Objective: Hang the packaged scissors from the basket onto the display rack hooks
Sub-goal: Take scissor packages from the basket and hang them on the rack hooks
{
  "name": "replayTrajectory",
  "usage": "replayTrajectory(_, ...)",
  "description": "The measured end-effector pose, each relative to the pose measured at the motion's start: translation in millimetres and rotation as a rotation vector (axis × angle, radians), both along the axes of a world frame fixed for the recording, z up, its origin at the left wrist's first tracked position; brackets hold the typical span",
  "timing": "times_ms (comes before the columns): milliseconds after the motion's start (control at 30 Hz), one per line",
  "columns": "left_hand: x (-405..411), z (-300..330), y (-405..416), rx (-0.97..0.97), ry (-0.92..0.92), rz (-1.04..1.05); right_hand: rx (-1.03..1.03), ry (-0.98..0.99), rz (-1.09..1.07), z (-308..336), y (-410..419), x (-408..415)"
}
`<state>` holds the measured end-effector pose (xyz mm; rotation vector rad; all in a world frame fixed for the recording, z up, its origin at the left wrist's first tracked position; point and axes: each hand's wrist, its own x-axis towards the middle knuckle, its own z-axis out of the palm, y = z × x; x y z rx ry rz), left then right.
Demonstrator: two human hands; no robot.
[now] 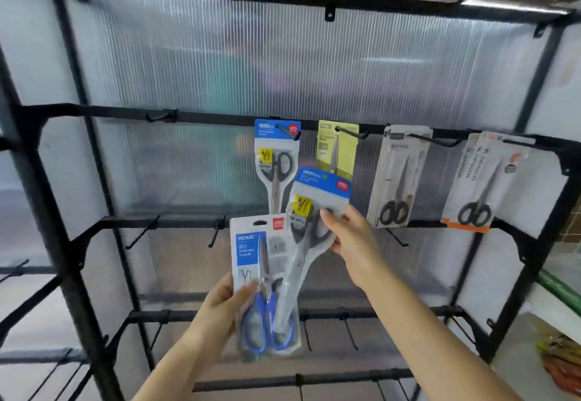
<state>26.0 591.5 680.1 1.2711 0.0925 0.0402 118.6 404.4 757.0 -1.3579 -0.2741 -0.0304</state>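
Blue-handled packaged scissors (265, 287) in hands (224, 303)

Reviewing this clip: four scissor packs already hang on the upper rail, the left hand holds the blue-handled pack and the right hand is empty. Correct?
Not quite. In the head view the right hand is not empty: it pinches a blue-topped pack of grey scissors. The rest stands: four packs hang on the upper rail, and the left hand holds the blue-handled pack.

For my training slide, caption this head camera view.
Right hand lifts a scissors pack toward the rack; left hand holds another.
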Motion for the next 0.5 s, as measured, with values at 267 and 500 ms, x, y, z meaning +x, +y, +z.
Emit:
replayTrajectory(267, 4, 20, 35, 0.083, -0.09, 0.153, 0.041, -0.251, 0.079, 35, 38, 3)
replayTrajectory(500, 8, 26, 38, 0.057, -0.098, 0.198, 0.103, -0.361, 0.019, 50, 46, -1)
